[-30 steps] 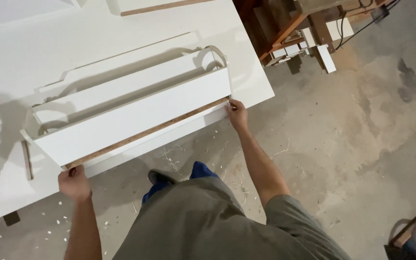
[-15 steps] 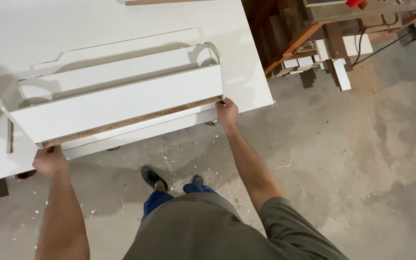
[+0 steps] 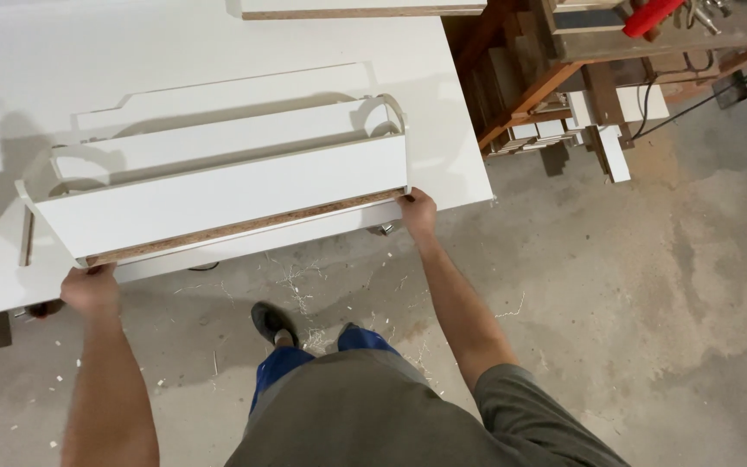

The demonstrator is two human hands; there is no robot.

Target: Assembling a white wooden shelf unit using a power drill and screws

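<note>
A long white shelf unit with curved end pieces and a raw chipboard edge along its near side sits at the front of a big white worktable. My left hand grips its near left corner. At the near right corner my right hand holds the end of the same unit. Both arms reach forward from my body, and my feet show on the floor below.
A white cut-out panel lies flat behind the shelf unit. Another board lies at the table's far edge. A wooden bench with offcuts, a red tool and cables stands at right. Shavings litter the concrete floor.
The shelf unit and both hands have shifted a little away from the table's front edge, and the view has tilted upward and left.
</note>
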